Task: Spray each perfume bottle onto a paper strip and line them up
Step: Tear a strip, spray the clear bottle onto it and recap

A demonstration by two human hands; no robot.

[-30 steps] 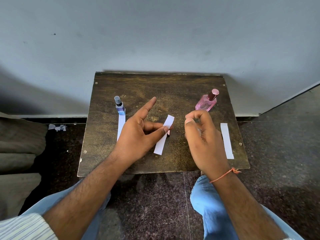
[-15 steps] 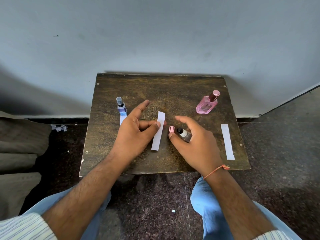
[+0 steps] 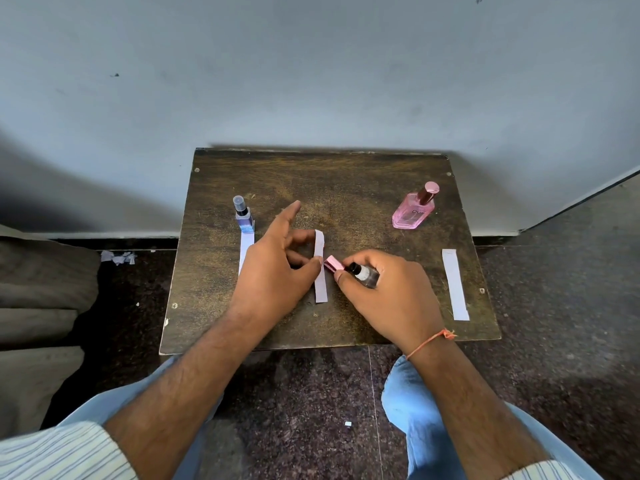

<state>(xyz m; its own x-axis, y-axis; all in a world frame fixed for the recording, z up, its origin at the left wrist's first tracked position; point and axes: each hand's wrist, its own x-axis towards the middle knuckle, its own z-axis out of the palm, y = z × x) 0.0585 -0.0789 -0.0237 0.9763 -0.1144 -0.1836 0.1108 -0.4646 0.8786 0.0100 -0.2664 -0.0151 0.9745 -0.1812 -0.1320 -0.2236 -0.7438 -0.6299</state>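
On a small dark wooden table (image 3: 346, 174), my left hand (image 3: 277, 271) pinches the middle white paper strip (image 3: 320, 289) between thumb and fingers, index finger pointing away. My right hand (image 3: 384, 292) grips a small clear perfume bottle (image 3: 363, 273) lying on its side, uncapped, its black nozzle toward the strip. Its pink cap (image 3: 333, 264) lies just beyond the nozzle, at my fingertips. A blue perfume bottle (image 3: 242, 214) stands at the far left on top of another strip (image 3: 245, 249). A pink perfume bottle (image 3: 414, 211) stands at the far right, with a third strip (image 3: 455, 284) nearer me.
The table stands against a pale wall (image 3: 311, 81). Crumpled paper scraps (image 3: 117, 257) lie on the dark stone floor left of the table. My knees in blue trousers (image 3: 415, 403) are at the table's near edge. Grey cushions (image 3: 38, 306) sit at the left.
The middle strip came down from a tilted, raised position and now lies upright along the table. My right hand dropped to the table with the small bottle, and the pink cap came into view.
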